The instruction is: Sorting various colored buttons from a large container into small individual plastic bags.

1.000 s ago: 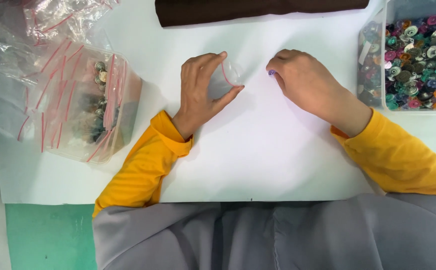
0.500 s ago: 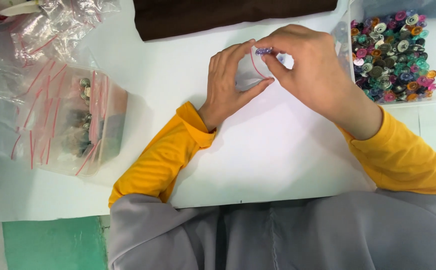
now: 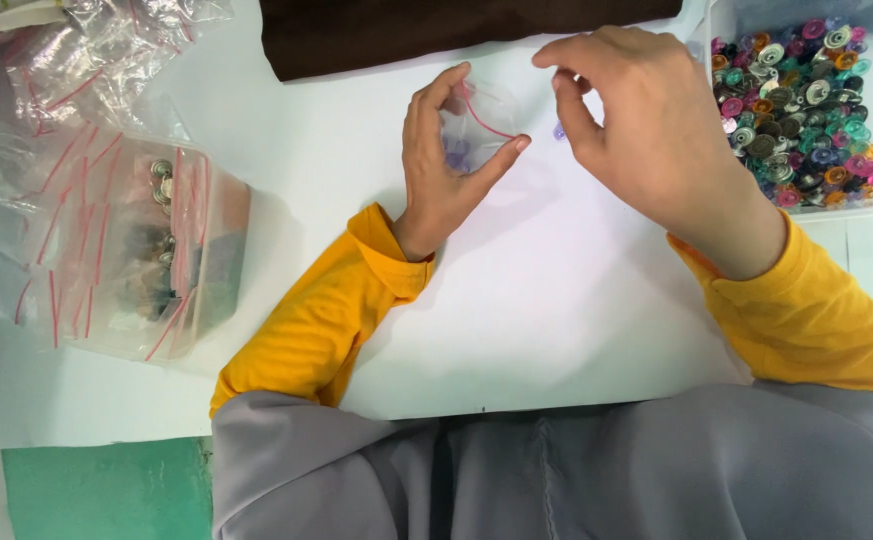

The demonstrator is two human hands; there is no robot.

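Bag (image 3: 479,125) pinched in left hand (image 3: 444,165), right hand (image 3: 647,120) just beside.

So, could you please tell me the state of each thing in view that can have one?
Small zip bag: held open by the left hand, purple pieces inside.
Right hand: above the table, pinching.
Button tray: uncovered, full.
Tub of bags: uncovered, filled with packed bags.

1. Left hand (image 3: 444,165): palm down, thumb & index spread in a C-shape, pinching at the tips; wrist bent, forearm angled up from lower left, yellow sleeve.
2. Right hand (image 3: 637,120): raised, fingers curled, thumb pointing down twd index; forearm enters from lower right, yellow sleeve.
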